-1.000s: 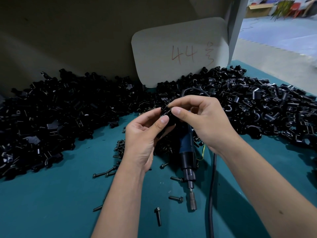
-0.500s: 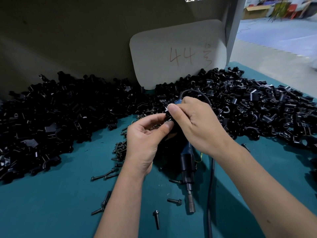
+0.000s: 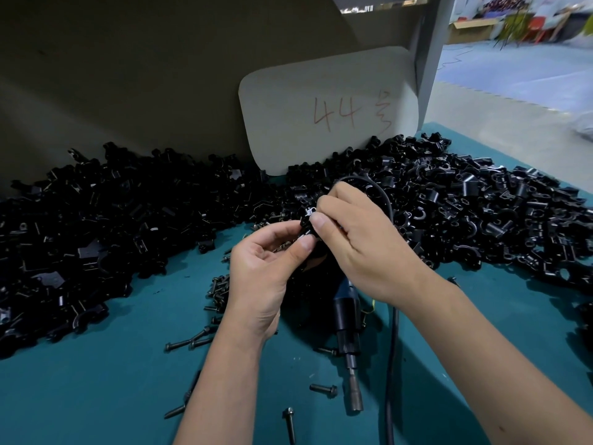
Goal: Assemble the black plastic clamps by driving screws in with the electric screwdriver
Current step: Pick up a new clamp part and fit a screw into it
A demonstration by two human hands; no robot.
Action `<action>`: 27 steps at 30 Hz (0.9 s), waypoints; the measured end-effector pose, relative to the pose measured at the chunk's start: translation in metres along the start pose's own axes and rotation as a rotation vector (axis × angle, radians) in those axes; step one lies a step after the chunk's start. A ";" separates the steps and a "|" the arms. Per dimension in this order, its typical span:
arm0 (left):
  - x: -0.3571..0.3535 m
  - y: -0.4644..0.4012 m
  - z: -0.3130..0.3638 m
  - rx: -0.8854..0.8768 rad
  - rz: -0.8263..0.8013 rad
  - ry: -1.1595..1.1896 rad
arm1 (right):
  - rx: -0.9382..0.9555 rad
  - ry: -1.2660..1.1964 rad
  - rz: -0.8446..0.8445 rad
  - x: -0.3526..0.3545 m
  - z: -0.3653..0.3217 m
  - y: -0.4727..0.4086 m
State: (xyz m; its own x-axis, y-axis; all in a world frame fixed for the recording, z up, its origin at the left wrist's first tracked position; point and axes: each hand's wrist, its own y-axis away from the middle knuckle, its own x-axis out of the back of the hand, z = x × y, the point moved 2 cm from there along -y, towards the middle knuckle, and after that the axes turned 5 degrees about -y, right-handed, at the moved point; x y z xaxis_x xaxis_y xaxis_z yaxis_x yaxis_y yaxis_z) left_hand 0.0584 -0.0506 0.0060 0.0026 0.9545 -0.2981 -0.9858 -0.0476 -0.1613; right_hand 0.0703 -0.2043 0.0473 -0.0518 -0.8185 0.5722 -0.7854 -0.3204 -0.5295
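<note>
Now, grip: both hands meet on one small black plastic clamp (image 3: 307,223), held up above the surface.
Left hand (image 3: 261,274): thumb and forefinger are curled and pinch the lower part of the clamp; the other fingers are folded loosely into the palm.
Right hand (image 3: 359,242): thumb and forefinger pinch the upper part of the same clamp; a small bright metal piece shows at the fingertips, too small to name.
Electric screwdriver (image 3: 348,319): lies on the surface just below the grip, partly hidden under the right hand, its bit end pointing toward the person.
Cable (image 3: 392,364): black, runs beside the screwdriver on its right; a loop of it rises behind the right hand.
Loose screws (image 3: 323,388): scattered on the surface below the grip and to its left, some near the screwdriver tip, some in a small heap just beside the left wrist.
Clamp piles (image 3: 96,239): black parts lie heaped on both sides of the grip and behind it.
Surface (image 3: 96,396): teal cover.
Card (image 3: 327,110): pale board with "44" written in red, standing behind the grip against the back wall, its lower edge behind the pile.
</note>
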 end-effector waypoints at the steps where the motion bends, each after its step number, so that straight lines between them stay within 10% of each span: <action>1: -0.001 0.001 0.000 0.000 -0.013 0.012 | 0.001 0.008 0.017 0.000 -0.002 -0.001; 27: -0.002 0.000 0.001 0.010 -0.020 -0.066 | -0.142 -0.119 -0.057 0.006 0.002 0.000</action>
State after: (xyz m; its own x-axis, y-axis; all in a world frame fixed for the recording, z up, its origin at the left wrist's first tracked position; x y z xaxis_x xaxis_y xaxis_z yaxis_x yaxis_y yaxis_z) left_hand 0.0580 -0.0524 0.0076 0.0120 0.9725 -0.2325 -0.9872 -0.0255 -0.1574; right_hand 0.0712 -0.2098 0.0497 0.0618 -0.8542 0.5163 -0.8646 -0.3043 -0.3999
